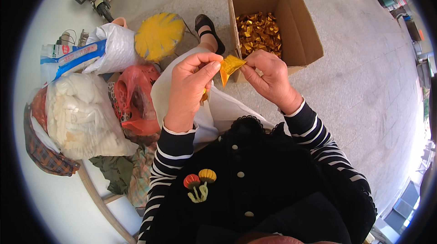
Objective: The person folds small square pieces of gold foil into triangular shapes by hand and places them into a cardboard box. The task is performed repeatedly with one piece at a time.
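A piece of folded gold foil paper [231, 66] is held between my two hands, above my lap. My left hand [194, 83] pinches its left corner between thumb and fingers. The tip at the right is pinched by my right hand [268, 75]. More gold material [204, 95] shows just below the fingers of my left hand; whether that hand grips it, I cannot tell. Beyond my right hand stands an open cardboard box [296, 22], with many folded gold foil pieces [259, 34] lying in its bottom.
On the left lie a clear plastic bag of white material [80, 117], a red plastic bag [136, 90] and a white woven sack [117, 47]. A round stool top with yellow covering [159, 36] stands near my foot. An electric scooter or motorcycle [99, 0] is parked at the upper left.
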The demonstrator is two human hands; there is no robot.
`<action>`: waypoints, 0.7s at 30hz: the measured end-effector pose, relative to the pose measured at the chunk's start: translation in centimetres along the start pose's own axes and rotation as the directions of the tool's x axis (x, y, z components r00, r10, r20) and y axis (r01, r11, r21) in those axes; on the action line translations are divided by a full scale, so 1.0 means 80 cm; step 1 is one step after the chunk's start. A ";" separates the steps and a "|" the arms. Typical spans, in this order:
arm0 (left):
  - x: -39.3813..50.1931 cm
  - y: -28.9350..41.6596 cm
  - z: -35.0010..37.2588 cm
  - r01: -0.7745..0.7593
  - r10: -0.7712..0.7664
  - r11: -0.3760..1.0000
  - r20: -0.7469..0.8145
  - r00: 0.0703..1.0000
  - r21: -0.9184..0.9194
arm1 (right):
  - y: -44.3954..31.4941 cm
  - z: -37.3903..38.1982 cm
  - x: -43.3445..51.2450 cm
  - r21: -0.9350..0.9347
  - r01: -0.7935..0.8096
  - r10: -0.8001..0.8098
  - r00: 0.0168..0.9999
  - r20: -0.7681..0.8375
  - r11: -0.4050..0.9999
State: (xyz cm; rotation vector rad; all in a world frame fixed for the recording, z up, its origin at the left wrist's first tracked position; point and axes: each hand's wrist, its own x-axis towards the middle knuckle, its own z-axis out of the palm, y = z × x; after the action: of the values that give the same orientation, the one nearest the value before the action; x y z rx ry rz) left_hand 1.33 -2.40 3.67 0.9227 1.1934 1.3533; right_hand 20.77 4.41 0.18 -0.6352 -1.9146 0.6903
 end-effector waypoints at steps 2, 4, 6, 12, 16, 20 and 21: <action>0.005 -0.004 -0.002 0.028 -0.029 0.998 -0.006 1.000 -0.057 | -0.003 -0.001 0.000 0.055 -0.078 0.075 0.996 0.045 0.995; 0.011 -0.008 -0.004 0.084 -0.084 0.985 0.006 0.996 -0.151 | -0.009 -0.004 -0.003 0.134 -0.211 0.196 0.973 0.119 0.968; 0.014 -0.012 -0.006 0.149 -0.144 0.959 0.037 0.989 -0.243 | -0.012 -0.008 -0.002 0.217 -0.304 0.264 0.945 0.193 0.928; 0.019 -0.022 -0.007 0.217 -0.212 0.924 0.049 0.976 -0.314 | -0.014 -0.008 0.003 0.324 -0.408 0.328 0.904 0.274 0.854; 0.022 -0.026 -0.008 0.210 -0.219 0.933 0.000 0.976 -0.291 | -0.008 -0.007 -0.002 0.368 -0.508 0.423 0.858 0.290 0.779; 0.026 -0.027 -0.017 0.250 -0.283 0.850 -0.003 0.959 -0.464 | 0.017 -0.018 0.004 0.490 -0.627 0.551 0.775 0.311 0.605; 0.028 -0.029 -0.019 0.250 -0.266 0.820 0.043 0.963 -0.515 | 0.028 -0.020 0.011 0.537 -0.651 0.639 0.729 0.245 0.537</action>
State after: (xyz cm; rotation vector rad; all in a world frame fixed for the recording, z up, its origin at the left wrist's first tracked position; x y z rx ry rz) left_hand -0.01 -0.55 0.92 0.3390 0.8660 1.3679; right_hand 22.17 6.92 -0.27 -0.9259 -1.2935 1.7075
